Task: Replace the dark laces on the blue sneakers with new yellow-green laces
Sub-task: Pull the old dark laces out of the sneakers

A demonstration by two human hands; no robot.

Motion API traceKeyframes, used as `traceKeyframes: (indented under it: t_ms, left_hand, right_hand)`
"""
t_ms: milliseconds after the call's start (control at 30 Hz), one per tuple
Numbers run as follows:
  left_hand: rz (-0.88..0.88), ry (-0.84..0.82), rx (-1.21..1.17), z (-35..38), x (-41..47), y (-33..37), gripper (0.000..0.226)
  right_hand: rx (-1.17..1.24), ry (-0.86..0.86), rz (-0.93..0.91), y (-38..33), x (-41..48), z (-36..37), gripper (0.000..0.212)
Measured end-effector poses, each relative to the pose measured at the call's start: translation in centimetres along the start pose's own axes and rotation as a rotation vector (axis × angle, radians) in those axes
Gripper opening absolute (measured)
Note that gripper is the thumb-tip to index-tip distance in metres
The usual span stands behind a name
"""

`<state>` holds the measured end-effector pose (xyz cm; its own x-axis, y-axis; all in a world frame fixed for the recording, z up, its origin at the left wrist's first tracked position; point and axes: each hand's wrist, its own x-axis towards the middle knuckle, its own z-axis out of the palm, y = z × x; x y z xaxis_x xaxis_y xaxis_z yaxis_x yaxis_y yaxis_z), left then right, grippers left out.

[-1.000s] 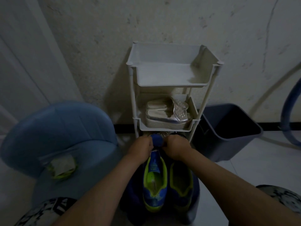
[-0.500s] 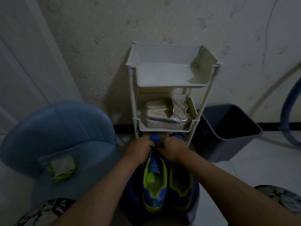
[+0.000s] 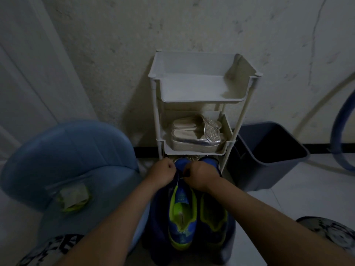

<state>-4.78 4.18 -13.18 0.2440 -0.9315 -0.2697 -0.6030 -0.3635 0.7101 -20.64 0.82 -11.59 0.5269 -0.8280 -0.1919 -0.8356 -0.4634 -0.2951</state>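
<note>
Two blue sneakers with yellow-green lining stand side by side on a dark blue stool, toes toward the rack. The left sneaker is brightly lit; the right sneaker lies in shadow. My left hand and my right hand are both curled at the lace area of the left sneaker, near its toe. A thin lace strand shows between them. What each hand pinches is hidden by the fingers. A clear packet of yellow-green laces lies on the blue chair seat at the left.
A white three-tier rack stands against the wall, with silver sandals on its middle shelf. A dark grey bin sits to its right. A blue padded chair fills the left side. My patterned knees frame the bottom corners.
Both hands have shifted slightly along the left sneaker's lace area, staying close together. The shoes and the packet have not moved.
</note>
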Motion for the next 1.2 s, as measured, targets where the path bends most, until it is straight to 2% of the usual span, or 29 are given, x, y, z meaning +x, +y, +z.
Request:
traceKeyframes:
  t_ms: [100,200,267,333,433,500,533,600,700,767,900,967,1067,1200]
  left_hand:
    - [0.166,0.003,0.188,-0.2,-0.4,0.4,0.016]
    - [0.286,0.027,0.219,-0.1,-0.3,0.7,0.020]
    - [0.289,0.035,0.172,0.0,0.1,0.4,0.020]
    - [0.211,0.043,0.033,0.1,0.2,0.3,0.021]
    - [-0.067,0.024,-0.296,0.1,0.5,0.5,0.022]
    - [-0.177,-0.009,-0.366,-0.1,0.7,0.4,0.020]
    - [-0.162,-0.017,-0.326,-0.2,0.8,0.2,0.017]
    - [-0.018,-0.016,-0.163,-0.4,0.8,0.1,0.010]
    - [0.240,-0.098,0.092,-0.7,0.4,0.7,0.029]
    - [0.343,-0.103,0.258,-0.9,0.3,1.1,0.030]
    - [0.342,-0.011,0.469,-1.9,0.5,1.6,0.013]
    - [0.349,0.010,0.536,-2.2,0.5,1.7,0.013]
    - [0.248,0.050,0.355,-2.3,0.5,1.7,0.023]
    - [0.047,0.210,0.044,-3.3,1.3,1.9,0.030]
  right_hand:
    - [-0.022,0.015,0.005,-0.2,0.2,0.4,0.028]
    - [-0.010,0.039,0.015,-0.1,0.3,0.5,0.032]
    - [-0.004,0.044,0.012,0.1,0.3,0.4,0.034]
    - [-0.012,0.043,-0.003,0.1,0.2,0.3,0.033]
    - [-0.010,0.039,-0.005,0.2,0.4,0.4,0.028]
    - [0.006,0.039,0.001,0.2,0.5,0.5,0.025]
    - [0.010,0.042,0.002,0.2,0.5,0.6,0.024]
    - [0.019,0.061,0.000,0.1,0.5,0.7,0.022]
    - [0.058,0.076,0.005,0.1,0.7,0.6,0.021]
    - [0.104,0.078,0.008,0.1,0.9,0.5,0.022]
    - [0.146,0.069,0.017,0.0,1.0,0.4,0.020]
    - [0.159,0.066,0.028,-0.1,0.9,0.4,0.016]
    - [0.124,0.049,0.037,-0.1,0.8,0.5,0.012]
    - [0.099,0.027,0.036,0.1,0.8,0.5,0.015]
